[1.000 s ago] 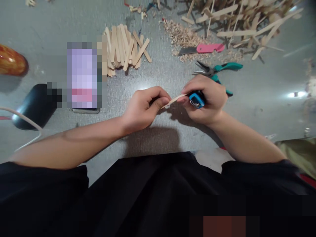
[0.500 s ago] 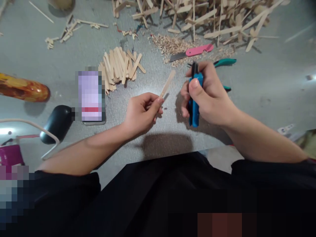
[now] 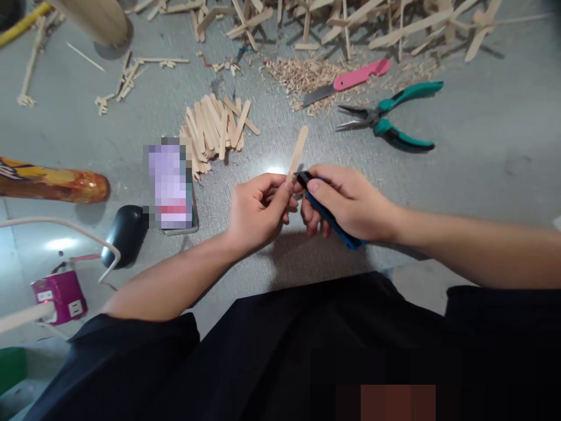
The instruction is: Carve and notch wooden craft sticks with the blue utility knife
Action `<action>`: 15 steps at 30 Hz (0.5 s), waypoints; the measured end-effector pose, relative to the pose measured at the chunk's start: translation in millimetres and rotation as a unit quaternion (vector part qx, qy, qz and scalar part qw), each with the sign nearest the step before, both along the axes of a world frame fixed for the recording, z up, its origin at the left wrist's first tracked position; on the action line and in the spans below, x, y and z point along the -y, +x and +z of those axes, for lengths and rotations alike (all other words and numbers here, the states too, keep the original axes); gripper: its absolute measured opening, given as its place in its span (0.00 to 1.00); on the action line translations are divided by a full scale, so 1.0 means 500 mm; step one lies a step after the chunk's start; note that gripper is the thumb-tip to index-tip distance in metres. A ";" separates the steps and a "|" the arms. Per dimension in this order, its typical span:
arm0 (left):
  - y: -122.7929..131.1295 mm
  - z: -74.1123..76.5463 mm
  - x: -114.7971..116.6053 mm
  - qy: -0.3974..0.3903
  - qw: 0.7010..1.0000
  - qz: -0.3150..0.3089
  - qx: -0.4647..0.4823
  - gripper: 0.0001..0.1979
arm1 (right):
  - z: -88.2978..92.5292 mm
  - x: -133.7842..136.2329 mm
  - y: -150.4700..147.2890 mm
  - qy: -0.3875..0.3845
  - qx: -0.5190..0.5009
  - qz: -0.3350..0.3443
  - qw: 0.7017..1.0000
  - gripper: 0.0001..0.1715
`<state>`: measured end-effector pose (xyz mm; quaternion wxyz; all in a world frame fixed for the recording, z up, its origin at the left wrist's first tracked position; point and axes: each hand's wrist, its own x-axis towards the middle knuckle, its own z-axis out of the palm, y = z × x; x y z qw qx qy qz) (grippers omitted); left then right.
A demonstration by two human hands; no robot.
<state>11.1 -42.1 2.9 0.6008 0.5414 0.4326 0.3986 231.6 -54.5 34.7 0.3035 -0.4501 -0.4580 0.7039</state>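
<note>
Pinched between the thumb and fingers of my left hand [image 3: 260,210] is a flat wooden craft stick [image 3: 298,146], slanting up and to the right. My right hand [image 3: 357,202] is closed around a slim blue-and-black hand tool [image 3: 331,216]; fingers cover much of it, so its exact kind is unclear. The tool's black end is at the stick's lower part, close to my left thumb; whether it touches the wood I cannot tell. Beyond my left hand lies a pile of craft sticks [image 3: 210,126].
Needle-nose pliers [image 3: 379,120] lie open at the right. A pink-handled knife [image 3: 359,76] rests on wood chips [image 3: 293,76]. Stick assemblies [image 3: 342,23] fill the back. Leftward are a phone [image 3: 173,187], a dark mouse [image 3: 125,234], an orange bottle-like object [image 3: 83,186] and a purple power socket [image 3: 61,298].
My right hand has moved left and down, bringing the tool's black end to the stick and uncovering the pliers. My left hand keeps its hold on the stick. The camera view has shifted slightly.
</note>
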 end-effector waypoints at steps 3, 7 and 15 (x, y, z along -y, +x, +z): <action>-0.001 0.003 0.001 0.015 1.000 -0.001 -0.020 0.23 | 0.000 0.002 -0.003 0.007 0.000 0.000 1.000 0.13; 0.000 0.000 0.008 0.046 0.997 -0.001 -0.062 0.21 | -0.002 0.006 -0.009 0.032 0.007 -0.003 0.999 0.14; -0.005 0.001 0.021 0.187 0.952 -0.010 -0.241 0.14 | 0.004 0.016 -0.018 0.003 0.036 0.001 0.999 0.18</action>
